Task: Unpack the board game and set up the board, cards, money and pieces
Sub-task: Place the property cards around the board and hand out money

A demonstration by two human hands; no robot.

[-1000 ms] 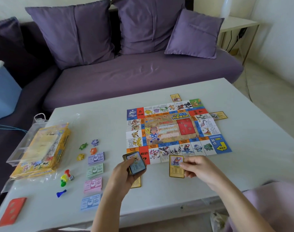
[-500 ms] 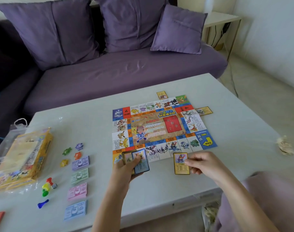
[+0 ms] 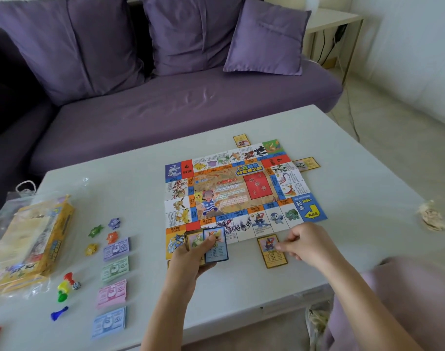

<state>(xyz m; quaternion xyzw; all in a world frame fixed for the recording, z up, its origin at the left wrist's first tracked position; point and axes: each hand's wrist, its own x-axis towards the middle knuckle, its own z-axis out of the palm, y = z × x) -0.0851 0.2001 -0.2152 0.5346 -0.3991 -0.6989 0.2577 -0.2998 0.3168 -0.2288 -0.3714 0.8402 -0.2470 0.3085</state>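
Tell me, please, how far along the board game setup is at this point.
Done: the board lies unfolded, with four money stacks, star pieces, pawns and a die laid out to its left, and two cards set at its far and right edges. In hand: the right hand holds a gold card by its edge at the near side; the left hand grips the deck. Left: dealing out that deck.

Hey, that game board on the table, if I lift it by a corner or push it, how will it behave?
The board looks paper-thin, with no thickness showing at its edges, so it would probably droop when lifted by a corner. Lying flat on the smooth white table, it likely slides or buckles under a push.
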